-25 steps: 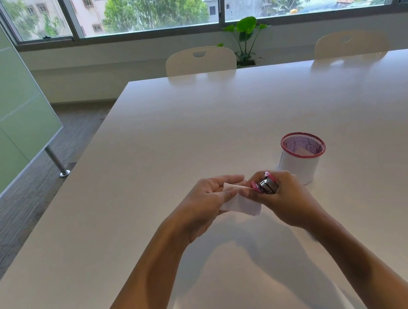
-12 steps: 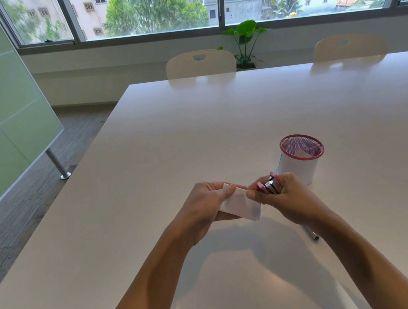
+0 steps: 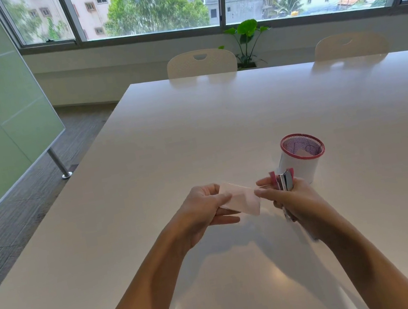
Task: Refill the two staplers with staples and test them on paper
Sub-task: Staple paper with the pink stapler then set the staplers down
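A: How far along does this look?

B: Late in the job, I'd judge. The left hand (image 3: 201,209) pinches a small folded slip of paper (image 3: 240,198) between thumb and fingers, and the right hand (image 3: 295,198) has its fingers wrapped round a pink stapler (image 3: 285,181) while its thumb and forefinger reach to the slip's near edge. That reads as the testing step, not the refilling.

A: Is there a staple in the paper?

B: Too small to tell. I also see only one stapler for certain; something slim pokes out beneath the right hand, but I cannot say what it is. So whether the second stapler is done or waiting stays open.

A: Where is everything sitting?

B: Take the pen cup (image 3: 303,158) as the mark. The stapler is held just in front of it, nearly against its wall, and the paper is to its left, raised off the table (image 3: 194,134).

A: Materials?

B: The stapler is glossy pink plastic with a bright metal core. The paper is thin, pale and creased flat. The cup is a round mesh cylinder, white outside with a red rim. The table is smooth white laminate with a soft sheen.
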The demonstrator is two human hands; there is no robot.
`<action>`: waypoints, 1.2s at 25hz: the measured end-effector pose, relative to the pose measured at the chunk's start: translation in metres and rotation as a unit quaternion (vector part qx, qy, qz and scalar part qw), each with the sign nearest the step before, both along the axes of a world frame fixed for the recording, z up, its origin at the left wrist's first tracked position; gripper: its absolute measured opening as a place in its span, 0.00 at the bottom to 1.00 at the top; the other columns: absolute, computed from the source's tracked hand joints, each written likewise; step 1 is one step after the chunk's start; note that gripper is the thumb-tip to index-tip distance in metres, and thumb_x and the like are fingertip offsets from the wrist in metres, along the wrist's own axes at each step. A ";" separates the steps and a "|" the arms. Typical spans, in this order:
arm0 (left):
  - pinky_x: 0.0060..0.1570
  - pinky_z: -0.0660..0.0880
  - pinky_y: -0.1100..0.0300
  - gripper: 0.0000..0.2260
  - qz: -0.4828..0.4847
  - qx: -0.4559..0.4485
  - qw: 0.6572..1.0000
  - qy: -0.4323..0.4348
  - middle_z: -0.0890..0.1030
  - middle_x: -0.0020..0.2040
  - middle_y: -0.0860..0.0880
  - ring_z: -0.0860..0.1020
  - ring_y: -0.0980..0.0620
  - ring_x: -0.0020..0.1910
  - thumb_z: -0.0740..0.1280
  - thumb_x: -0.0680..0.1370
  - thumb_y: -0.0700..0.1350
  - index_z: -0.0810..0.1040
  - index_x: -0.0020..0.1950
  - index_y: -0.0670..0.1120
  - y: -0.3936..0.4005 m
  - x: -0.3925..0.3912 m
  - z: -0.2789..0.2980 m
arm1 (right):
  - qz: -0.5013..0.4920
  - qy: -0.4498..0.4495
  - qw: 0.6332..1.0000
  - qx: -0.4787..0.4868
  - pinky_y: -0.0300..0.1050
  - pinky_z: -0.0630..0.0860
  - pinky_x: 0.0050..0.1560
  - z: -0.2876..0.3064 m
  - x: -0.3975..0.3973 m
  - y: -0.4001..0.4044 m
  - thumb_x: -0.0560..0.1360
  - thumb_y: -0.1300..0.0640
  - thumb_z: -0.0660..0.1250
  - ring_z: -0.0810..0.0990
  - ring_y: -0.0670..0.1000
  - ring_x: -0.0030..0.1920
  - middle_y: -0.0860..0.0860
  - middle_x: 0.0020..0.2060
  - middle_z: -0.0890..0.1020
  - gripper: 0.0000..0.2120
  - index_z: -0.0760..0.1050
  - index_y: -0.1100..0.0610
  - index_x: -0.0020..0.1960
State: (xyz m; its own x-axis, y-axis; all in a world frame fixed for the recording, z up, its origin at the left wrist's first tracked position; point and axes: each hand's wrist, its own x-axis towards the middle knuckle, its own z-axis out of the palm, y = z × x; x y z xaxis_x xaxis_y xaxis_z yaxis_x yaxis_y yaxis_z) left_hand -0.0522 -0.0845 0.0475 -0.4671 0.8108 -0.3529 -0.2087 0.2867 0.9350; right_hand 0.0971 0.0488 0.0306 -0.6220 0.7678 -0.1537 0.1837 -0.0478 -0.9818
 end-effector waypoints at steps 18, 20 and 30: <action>0.43 0.84 0.55 0.11 0.185 0.104 0.977 0.008 0.86 0.43 0.39 0.86 0.43 0.38 0.76 0.72 0.38 0.80 0.50 0.34 0.010 0.015 0.006 | 0.140 -0.021 0.989 -0.048 0.40 0.65 0.35 -0.005 -0.011 -0.030 0.78 0.58 0.68 0.69 0.45 0.30 0.48 0.30 0.71 0.05 0.76 0.58 0.45; 0.43 0.84 0.54 0.10 0.183 0.099 0.978 0.028 0.86 0.43 0.39 0.86 0.43 0.38 0.76 0.72 0.38 0.81 0.49 0.35 0.009 0.015 0.006 | 0.148 0.006 0.986 -0.071 0.41 0.65 0.37 -0.002 -0.013 -0.030 0.77 0.58 0.69 0.69 0.45 0.31 0.49 0.31 0.71 0.05 0.75 0.60 0.49; 0.39 0.84 0.55 0.07 0.182 0.071 0.969 0.150 0.86 0.40 0.43 0.86 0.47 0.33 0.77 0.71 0.39 0.80 0.42 0.41 0.010 0.015 0.005 | 0.117 0.069 0.956 -0.258 0.41 0.72 0.36 0.003 -0.018 -0.027 0.81 0.38 0.52 0.74 0.47 0.35 0.53 0.35 0.80 0.27 0.74 0.61 0.58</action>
State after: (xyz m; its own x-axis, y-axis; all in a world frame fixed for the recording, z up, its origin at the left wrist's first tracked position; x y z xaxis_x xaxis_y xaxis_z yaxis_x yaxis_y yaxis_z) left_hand -0.0373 -0.0743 0.0523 -0.7958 0.6032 -0.0536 0.0151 0.1083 0.9940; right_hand 0.0793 0.0222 0.0333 -0.8093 0.4484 -0.3795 0.1198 -0.5065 -0.8539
